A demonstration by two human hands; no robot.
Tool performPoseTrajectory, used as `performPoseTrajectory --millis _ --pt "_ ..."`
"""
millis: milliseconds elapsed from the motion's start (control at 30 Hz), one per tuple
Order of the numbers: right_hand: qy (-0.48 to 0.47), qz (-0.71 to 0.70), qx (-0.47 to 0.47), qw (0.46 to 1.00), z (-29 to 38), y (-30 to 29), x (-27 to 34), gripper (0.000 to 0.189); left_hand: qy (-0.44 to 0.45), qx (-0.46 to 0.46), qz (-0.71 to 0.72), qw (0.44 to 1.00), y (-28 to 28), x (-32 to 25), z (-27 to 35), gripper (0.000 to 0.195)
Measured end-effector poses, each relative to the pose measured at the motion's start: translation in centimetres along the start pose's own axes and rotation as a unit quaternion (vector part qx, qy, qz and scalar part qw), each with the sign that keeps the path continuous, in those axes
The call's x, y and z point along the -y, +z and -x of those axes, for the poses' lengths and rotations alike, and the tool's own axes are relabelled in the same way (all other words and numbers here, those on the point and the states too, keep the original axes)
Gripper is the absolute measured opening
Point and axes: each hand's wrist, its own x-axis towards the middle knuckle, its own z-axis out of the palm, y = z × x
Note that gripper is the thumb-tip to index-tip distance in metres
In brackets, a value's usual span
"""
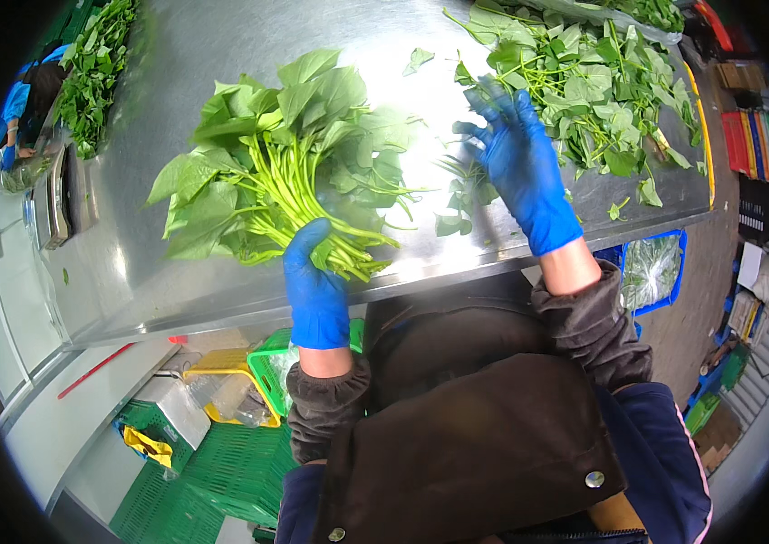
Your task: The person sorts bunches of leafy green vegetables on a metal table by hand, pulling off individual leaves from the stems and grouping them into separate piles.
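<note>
My left hand (315, 285), in a blue glove, is closed around the lower stems of a bunch of leafy greens (282, 170). The bunch has pale green stems and broad leaves that fan away from me. My right hand (510, 156), gloved in the same blue, has its fingers spread and holds nothing that I can see. Its fingertips are at the near-left side of a loose heap of leafy greens (588, 95); whether they touch it I cannot tell. All of this is over a metal table (187, 41), where a single loose leaf (418, 60) lies between the bunch and the heap.
Another row of greens (95, 75) lies at the far left, with a co-worker (17, 115) in blue beyond it. Below the table's left edge stand a yellow crate (265, 394) and green crates (241, 462). A blue crate (676, 272) with bagged greens sits below right.
</note>
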Motion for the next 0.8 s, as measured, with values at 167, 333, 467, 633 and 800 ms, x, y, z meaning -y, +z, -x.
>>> performPoseTrajectory --millis 167,333,467,633,800 --pt "-0.074 0.554 0.197 0.805 5.8 3.5 -3.8 0.034 0.021 -0.012 -0.036 0.999 0.2 0.0 -0.2 0.040" --pt "-0.211 0.490 0.207 0.820 6.3 3.9 -8.8 0.028 0.052 -0.011 -0.080 0.995 -0.6 0.7 0.9 0.033" --pt "-0.151 0.502 0.241 0.817 6.1 2.8 -8.9 0.022 0.023 -0.041 -0.047 0.998 -2.7 0.0 0.5 0.026" --pt "-0.235 0.674 0.087 0.695 2.2 -2.9 -6.4 0.027 0.022 -0.066 0.008 0.998 -6.4 -1.6 -1.5 0.022" --pt "-0.193 0.849 0.169 0.461 0.2 -3.8 -6.9 0.029 -0.044 0.020 0.049 0.998 -7.7 -0.8 -2.1 0.029"
